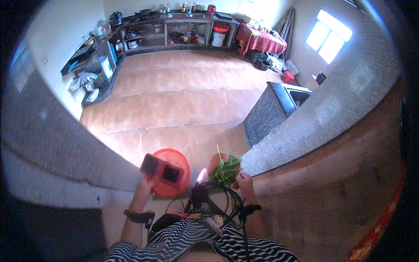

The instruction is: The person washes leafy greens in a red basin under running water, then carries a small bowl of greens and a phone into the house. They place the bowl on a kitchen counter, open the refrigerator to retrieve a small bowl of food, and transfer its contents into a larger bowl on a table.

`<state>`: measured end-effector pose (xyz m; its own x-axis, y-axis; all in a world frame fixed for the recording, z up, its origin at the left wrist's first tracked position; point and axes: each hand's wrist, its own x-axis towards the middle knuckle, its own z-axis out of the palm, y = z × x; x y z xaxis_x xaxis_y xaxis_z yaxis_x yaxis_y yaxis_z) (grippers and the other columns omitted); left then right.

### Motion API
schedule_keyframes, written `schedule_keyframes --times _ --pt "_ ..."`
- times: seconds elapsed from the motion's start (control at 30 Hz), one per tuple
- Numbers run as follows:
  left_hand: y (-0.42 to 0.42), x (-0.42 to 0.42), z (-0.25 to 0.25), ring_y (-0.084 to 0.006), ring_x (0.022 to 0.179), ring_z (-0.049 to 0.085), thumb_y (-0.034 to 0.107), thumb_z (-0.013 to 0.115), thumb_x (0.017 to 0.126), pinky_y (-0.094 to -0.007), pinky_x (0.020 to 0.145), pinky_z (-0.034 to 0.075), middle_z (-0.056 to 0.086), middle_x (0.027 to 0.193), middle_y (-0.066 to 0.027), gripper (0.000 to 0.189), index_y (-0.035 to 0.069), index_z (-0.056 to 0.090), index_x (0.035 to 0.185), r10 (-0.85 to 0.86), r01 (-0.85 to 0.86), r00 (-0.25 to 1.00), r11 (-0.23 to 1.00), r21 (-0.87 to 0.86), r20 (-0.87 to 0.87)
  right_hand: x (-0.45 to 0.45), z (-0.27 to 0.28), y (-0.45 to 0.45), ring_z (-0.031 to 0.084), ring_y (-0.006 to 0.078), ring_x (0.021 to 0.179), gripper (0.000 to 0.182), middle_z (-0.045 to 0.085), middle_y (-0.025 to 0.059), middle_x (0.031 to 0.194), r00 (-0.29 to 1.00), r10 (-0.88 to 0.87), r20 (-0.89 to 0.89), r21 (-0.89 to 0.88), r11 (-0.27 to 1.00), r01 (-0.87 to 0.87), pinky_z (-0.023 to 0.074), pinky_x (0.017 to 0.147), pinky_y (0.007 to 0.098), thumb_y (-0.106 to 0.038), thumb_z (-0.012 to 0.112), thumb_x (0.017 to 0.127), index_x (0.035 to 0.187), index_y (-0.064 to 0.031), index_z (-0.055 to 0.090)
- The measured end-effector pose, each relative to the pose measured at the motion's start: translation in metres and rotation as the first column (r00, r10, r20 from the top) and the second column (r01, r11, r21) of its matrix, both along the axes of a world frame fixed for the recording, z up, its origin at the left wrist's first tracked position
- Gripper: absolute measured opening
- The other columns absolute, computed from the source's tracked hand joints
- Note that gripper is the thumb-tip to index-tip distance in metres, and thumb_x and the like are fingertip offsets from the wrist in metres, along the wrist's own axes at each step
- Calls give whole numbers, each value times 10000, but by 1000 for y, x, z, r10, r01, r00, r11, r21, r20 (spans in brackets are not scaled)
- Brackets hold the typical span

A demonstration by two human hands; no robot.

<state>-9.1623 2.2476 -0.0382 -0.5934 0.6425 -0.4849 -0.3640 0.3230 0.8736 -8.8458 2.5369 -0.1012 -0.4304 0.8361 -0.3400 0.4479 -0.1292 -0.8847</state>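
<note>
My left hand (149, 183) grips the near left side of a round red plastic basket (187, 163) with slotted walls. Over the basket's opening lies a reddish object with two dark rectangular panels (171, 173); what it is, I cannot tell. To the right, my right hand (245, 181) is closed at the edge of a bunch of green leafy vegetables (227, 168). A brownish rounded shape (216, 160) shows behind the leaves, and whether it is a bowl stays unclear. Black cables (229, 193) hang between my wrists.
Ahead stretches a tiled floor (163, 108) between two grey wall edges. A stone-faced counter with a sink (278, 104) stands right of the doorway. Along the far wall runs a kitchen counter (183, 16). A cloth-covered table (262, 41) and a white bucket (105, 67) stand farther in.
</note>
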Motion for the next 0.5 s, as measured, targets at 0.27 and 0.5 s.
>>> schedule_keyframes --times 0.27,0.5 --pt "160 -91 22 -70 491 475 286 594 930 -208 408 368 600 760 -32 248 41 587 965 15 -16 1000 995 -101 -5 -98 -8 174 610 170 538 253 605 83 642 998 -50 -40 -45 998 49 448 483 304 -233 553 918 844 5 593" --pt "287 -145 44 -66 511 465 359 606 925 -200 411 363 580 773 -19 346 21 579 993 -93 88 995 988 -124 -34 -123 32 271 610 148 492 264 612 71 641 980 -196 20 -35 980 197 479 451 268 -256 541 937 853 -9 585"
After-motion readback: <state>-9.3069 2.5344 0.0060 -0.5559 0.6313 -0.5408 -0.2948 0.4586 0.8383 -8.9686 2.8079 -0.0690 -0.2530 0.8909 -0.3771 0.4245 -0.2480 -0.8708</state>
